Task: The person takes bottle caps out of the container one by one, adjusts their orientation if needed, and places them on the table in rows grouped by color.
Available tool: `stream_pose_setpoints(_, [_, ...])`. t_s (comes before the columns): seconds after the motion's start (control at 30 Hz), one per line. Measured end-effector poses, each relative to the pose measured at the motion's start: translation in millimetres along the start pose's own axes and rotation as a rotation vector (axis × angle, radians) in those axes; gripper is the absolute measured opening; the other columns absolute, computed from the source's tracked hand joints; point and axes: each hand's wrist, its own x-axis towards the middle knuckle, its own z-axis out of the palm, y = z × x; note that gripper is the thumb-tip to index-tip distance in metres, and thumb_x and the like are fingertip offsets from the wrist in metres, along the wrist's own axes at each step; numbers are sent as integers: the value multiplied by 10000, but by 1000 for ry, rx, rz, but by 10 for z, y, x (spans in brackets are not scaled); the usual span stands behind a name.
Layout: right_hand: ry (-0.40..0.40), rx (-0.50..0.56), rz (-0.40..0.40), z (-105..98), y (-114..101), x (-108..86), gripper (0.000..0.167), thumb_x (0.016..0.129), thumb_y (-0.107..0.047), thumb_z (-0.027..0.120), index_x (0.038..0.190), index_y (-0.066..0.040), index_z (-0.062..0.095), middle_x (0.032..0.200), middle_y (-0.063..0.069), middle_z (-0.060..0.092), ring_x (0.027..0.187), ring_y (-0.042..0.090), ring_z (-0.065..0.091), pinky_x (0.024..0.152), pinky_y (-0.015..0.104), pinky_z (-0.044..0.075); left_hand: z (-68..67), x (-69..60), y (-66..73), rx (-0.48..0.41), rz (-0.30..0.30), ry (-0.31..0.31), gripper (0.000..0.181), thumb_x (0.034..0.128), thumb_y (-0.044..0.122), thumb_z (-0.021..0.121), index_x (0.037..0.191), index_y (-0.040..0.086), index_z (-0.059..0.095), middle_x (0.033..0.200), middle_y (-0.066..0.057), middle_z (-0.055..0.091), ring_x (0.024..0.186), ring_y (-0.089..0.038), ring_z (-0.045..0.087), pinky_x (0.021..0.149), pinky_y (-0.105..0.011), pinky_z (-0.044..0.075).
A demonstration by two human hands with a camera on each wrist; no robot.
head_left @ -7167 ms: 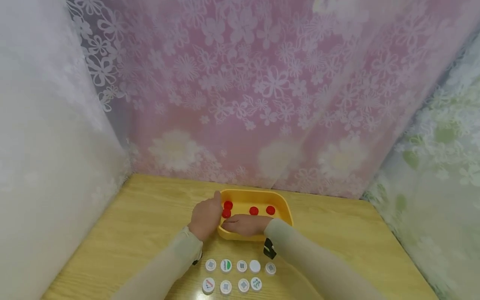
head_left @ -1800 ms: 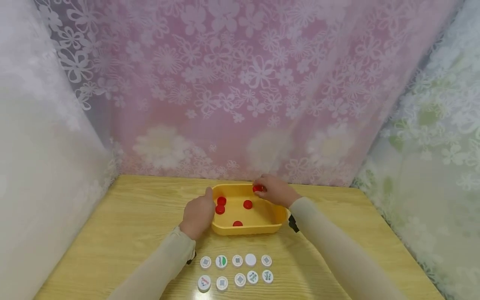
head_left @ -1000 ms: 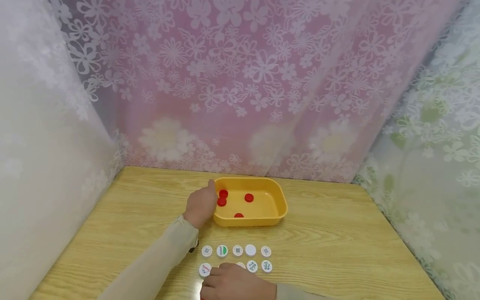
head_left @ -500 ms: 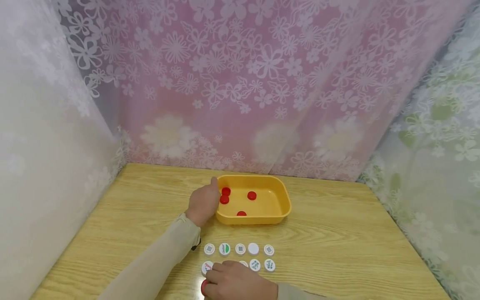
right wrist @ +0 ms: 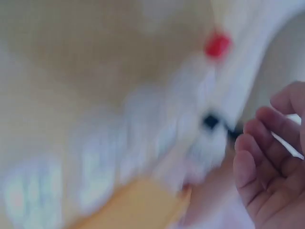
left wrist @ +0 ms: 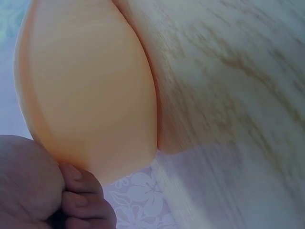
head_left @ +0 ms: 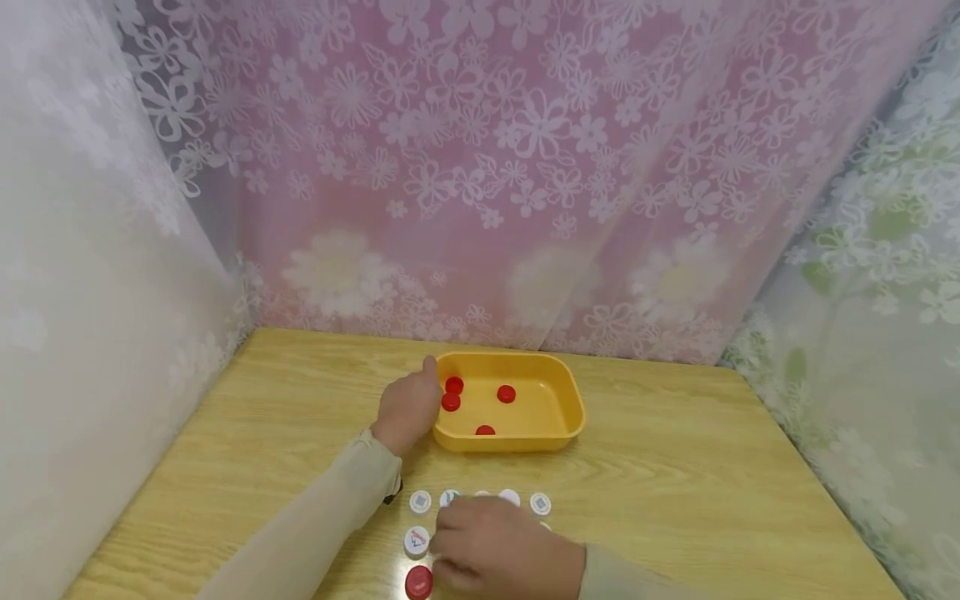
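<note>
At the left end of a yellow plastic bin (head_left: 517,442), my left hand (head_left: 408,410) grips the rim, thumb up over the edge. The left wrist view shows that hand's curled fingers (left wrist: 83,202) against the bin wall (left wrist: 95,90). Inside the bin lie several red bottle caps (head_left: 506,393). Another red bottle cap (head_left: 418,582) lies on the table near the front. My right hand (head_left: 502,546), blurred by motion, is just right of it and holds nothing; its fingers are loosely bent in the right wrist view (right wrist: 271,162). It covers several of the white bottle caps (head_left: 417,542).
White caps, some with printed tops, lie in two rows before the bin, including one at the row's right end (head_left: 540,503). Wooden table (head_left: 675,467) spreads to both sides. A pink floral curtain (head_left: 480,208) hangs behind, pale curtains at the sides.
My right hand took a red cap from the bin, carried it to the table front and let it go below the white rows. Now it moves right, away from it. Left hand stays on the bin.
</note>
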Motion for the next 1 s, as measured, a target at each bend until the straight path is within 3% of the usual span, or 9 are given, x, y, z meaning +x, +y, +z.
stream_pose_setpoints(0.1, [59, 57, 231, -202, 438, -45, 40, 933, -222, 733, 956, -192, 720, 885, -105, 626, 795, 45, 565, 748, 180, 505, -8, 14, -1, -12, -13, -8, 331, 1065, 145, 451, 1338, -42, 442, 722, -71, 573, 603, -241, 559, 605, -396, 535])
stream_pose_setpoints(0.17, [25, 81, 380, -305, 809, -72, 87, 926, -181, 743, 1005, -154, 719, 937, -57, 661, 822, 86, 610, 774, 240, 546, -2, 16, 2, -25, -22, -15, 349, 1067, 164, 460, 1351, -36, 434, 734, -62, 570, 619, -237, 555, 641, -401, 546])
stream_pose_setpoints(0.23, [-75, 59, 483, -338, 1188, -91, 150, 940, -148, 730, 1084, -111, 718, 1004, 5, 679, 873, 151, 646, 815, 323, 573, 7, 16, 4, -24, -25, -18, 359, 1062, 175, 488, 1352, -30, 434, 727, -54, 566, 616, -233, 550, 650, -396, 551])
stream_pose_setpoints(0.33, [-279, 15, 532, -250, 1671, -140, 268, 967, -98, 704, 1234, -83, 691, 1096, 77, 672, 933, 230, 669, 873, 398, 582, 26, 18, 19, -1, -12, -11, 377, 1054, 176, 525, 1357, -31, 439, 718, -47, 561, 604, -221, 547, 640, -389, 551])
stream_pose_setpoints(0.43, [-461, 40, 601, -83, 1919, -198, 315, 1029, -154, 637, 1343, -142, 655, 1099, 68, 656, 934, 243, 655, 920, 428, 562, 66, 3, 44, 27, 11, 5, 365, 1044, 157, 552, 1340, -35, 458, 712, -53, 569, 589, -213, 554, 612, -386, 547])
stream_pose_setpoints(0.57, [-485, 173, 795, 48, 2006, -265, 261, 1091, -365, 502, 1102, -164, 668, 858, 7, 599, 791, 204, 579, 858, 407, 503, 96, 4, 92, 51, 34, 14, 362, 1043, 165, 566, 1329, -36, 470, 704, -56, 583, 578, -205, 564, 590, -371, 543])
stream_pose_setpoints(0.63, [-467, 171, 782, 86, 2021, -278, 250, 1089, -380, 496, 993, -183, 616, 782, -12, 537, 743, 197, 543, 815, 392, 479, 91, -3, 95, 52, 31, 16, 360, 1045, 165, 563, 1329, -37, 473, 698, -54, 579, 573, -202, 561, 586, -368, 542])
stream_pose_setpoints(0.83, [-431, -13, 475, 146, 2020, -168, 90, 999, -231, 690, 985, -193, 609, 799, -53, 478, 723, 163, 487, 745, 319, 479, 16, 3, 36, 43, -4, 33, 365, 1042, 156, 563, 1341, -33, 471, 697, -49, 556, 588, -216, 546, 611, -376, 543])
stream_pose_setpoints(1.0, [-440, -12, 462, 166, 1887, -80, 185, 962, -277, 744, 969, -174, 591, 773, -51, 495, 699, 162, 496, 723, 303, 500, 26, 12, -5, -15, -17, 14, 404, 1064, 189, 512, 1386, -44, 444, 718, -49, 563, 630, -230, 564, 664, -397, 555])
